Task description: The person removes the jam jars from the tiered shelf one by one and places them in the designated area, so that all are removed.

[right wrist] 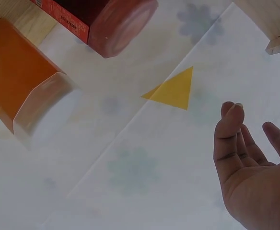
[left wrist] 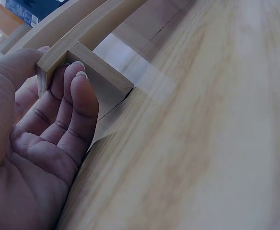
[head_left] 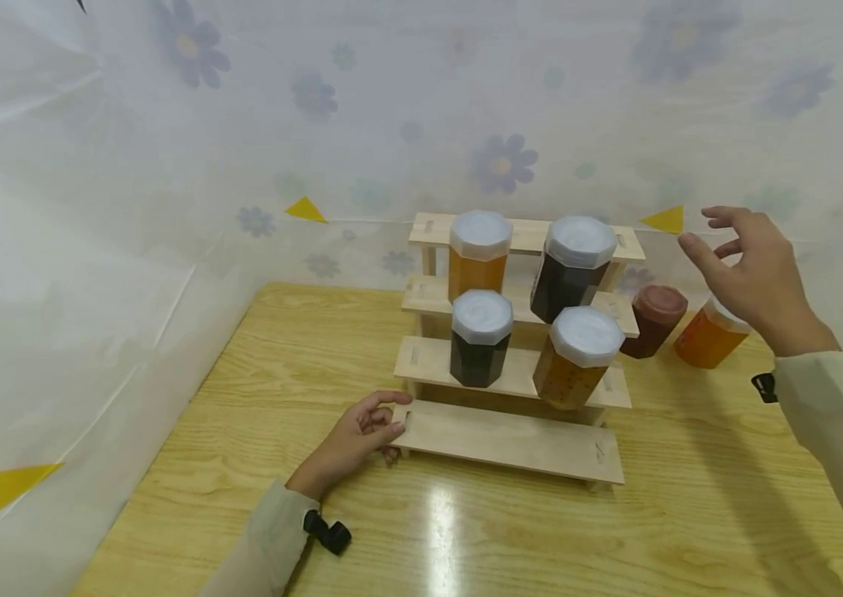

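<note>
My left hand grips the left end of the lowest step of a tiered wooden rack, thumb above and fingers curled beneath the board. Two lidded jars, one orange and one black, stand on the second tier from the top. On the tier below are a dark jar and an amber jar with specks in it. My right hand is raised at the right with loosely bent fingers, holding nothing. Near it, beyond the rack, stand a dark red jar and another orange jar.
The rack stands on a wood-grain table. A pale flowered sheet hangs behind and to the left. Yellow triangles mark the sheet.
</note>
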`<state>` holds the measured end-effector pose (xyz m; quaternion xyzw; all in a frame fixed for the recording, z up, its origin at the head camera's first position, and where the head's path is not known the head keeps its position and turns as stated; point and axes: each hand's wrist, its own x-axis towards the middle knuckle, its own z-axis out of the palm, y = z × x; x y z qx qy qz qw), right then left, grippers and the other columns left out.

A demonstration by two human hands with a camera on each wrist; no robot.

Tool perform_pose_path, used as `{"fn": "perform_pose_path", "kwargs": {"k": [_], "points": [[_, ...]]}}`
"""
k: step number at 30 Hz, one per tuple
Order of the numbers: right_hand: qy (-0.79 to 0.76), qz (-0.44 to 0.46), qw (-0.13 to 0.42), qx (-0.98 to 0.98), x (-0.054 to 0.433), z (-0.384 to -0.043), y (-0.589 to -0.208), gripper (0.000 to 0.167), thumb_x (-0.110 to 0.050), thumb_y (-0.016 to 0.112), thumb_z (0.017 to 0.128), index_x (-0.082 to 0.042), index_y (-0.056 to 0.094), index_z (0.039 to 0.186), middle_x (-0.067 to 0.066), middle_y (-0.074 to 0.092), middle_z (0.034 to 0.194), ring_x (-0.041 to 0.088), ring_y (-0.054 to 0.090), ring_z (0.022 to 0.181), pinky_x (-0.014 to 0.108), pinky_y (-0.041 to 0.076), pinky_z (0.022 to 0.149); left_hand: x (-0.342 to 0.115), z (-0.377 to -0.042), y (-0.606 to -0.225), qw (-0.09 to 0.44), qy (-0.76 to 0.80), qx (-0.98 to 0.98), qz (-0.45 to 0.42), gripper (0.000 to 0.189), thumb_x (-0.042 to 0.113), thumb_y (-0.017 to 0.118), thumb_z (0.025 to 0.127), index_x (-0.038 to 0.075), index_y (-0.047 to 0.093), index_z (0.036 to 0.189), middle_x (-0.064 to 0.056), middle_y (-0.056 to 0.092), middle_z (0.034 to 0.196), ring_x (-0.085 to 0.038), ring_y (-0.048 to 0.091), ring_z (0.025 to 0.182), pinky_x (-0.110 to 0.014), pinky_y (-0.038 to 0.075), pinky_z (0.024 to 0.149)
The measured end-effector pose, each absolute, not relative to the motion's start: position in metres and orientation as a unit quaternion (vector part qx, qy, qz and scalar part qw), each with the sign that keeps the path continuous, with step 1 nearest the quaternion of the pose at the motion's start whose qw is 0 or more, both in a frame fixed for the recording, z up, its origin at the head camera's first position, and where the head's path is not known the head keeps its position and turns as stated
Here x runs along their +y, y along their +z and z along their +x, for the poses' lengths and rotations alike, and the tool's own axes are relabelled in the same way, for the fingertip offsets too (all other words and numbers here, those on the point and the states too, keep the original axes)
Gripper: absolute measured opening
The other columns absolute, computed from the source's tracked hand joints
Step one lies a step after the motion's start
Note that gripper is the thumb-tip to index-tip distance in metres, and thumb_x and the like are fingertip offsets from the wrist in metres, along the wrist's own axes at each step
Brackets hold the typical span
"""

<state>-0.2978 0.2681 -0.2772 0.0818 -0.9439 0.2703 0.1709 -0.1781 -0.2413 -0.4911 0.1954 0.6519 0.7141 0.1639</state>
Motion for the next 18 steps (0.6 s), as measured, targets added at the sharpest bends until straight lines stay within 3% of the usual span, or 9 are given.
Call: {"fn": "perform_pose_path", "kwargs": {"k": [3,6,9,12,14,16,18], "points": [[0.273,0.088,0.182,-0.94,0.265,-0.296,-0.277,0.06,-0.04,0.056,0.106,-0.012,0.042,0.158,0.025,0.047,0.148,0.037,0.054,0.104,0.031,0.039,0.076,-0.241,-0.178,-0.491,0.164,0.713,0.653,0.196,0.045,0.008,0.062,0.105,0.003,0.049,0.148,-0.002,0.05,0.083,-0.016,0.061,0.074,-0.032,0.062,0.067],[0.282,0.1,0.189,-0.935,0.261,-0.295,-0.275,0.059,-0.037,0.057,0.107,-0.01,0.042,0.158,0.025,0.043,0.15,0.042,0.053,0.109,0.053,0.046,0.09,-0.241,-0.179,-0.491,0.162,0.714,0.653,0.197,0.045,0.009,0.062,0.105,0.003,0.048,0.148,-0.002,0.05,0.083,-0.016,0.061,0.073,-0.032,0.062,0.067],[0.293,0.113,0.189,-0.93,0.256,-0.293,-0.273,0.059,-0.034,0.056,0.107,-0.008,0.04,0.158,0.026,0.038,0.153,0.052,0.049,0.118,0.076,0.036,0.098,-0.242,-0.178,-0.491,0.162,0.715,0.651,0.198,0.046,0.009,0.062,0.105,0.002,0.048,0.148,-0.002,0.051,0.083,-0.016,0.061,0.073,-0.032,0.062,0.066],[0.297,0.121,0.189,-0.928,0.252,-0.291,-0.271,0.059,-0.034,0.056,0.107,-0.008,0.04,0.158,0.026,0.037,0.154,0.055,0.049,0.119,0.078,0.033,0.101,-0.242,-0.178,-0.492,0.163,0.716,0.649,0.197,0.046,0.008,0.062,0.105,0.001,0.048,0.148,-0.002,0.052,0.084,-0.016,0.061,0.074,-0.032,0.062,0.066],[0.295,0.124,0.189,-0.929,0.249,-0.29,-0.27,0.059,-0.034,0.057,0.107,-0.008,0.04,0.158,0.025,0.038,0.154,0.053,0.049,0.118,0.076,0.035,0.102,-0.241,-0.178,-0.492,0.163,0.716,0.65,0.197,0.046,0.008,0.062,0.105,0.002,0.048,0.148,-0.002,0.052,0.084,-0.016,0.061,0.073,-0.032,0.062,0.066],[0.291,0.129,0.192,-0.928,0.246,-0.289,-0.27,0.059,-0.034,0.058,0.106,-0.009,0.041,0.158,0.023,0.04,0.153,0.044,0.052,0.114,0.06,0.043,0.103,-0.241,-0.178,-0.492,0.163,0.717,0.649,0.195,0.045,0.008,0.062,0.105,0.002,0.049,0.148,-0.003,0.051,0.084,-0.016,0.061,0.073,-0.032,0.062,0.066],[0.286,0.137,0.197,-0.928,0.244,-0.288,-0.269,0.058,-0.033,0.06,0.106,-0.011,0.043,0.157,0.022,0.043,0.152,0.026,0.054,0.108,0.039,0.046,0.092,-0.241,-0.179,-0.492,0.162,0.716,0.65,0.194,0.045,0.008,0.062,0.105,0.003,0.049,0.148,-0.003,0.05,0.084,-0.016,0.061,0.073,-0.032,0.062,0.066]]}}
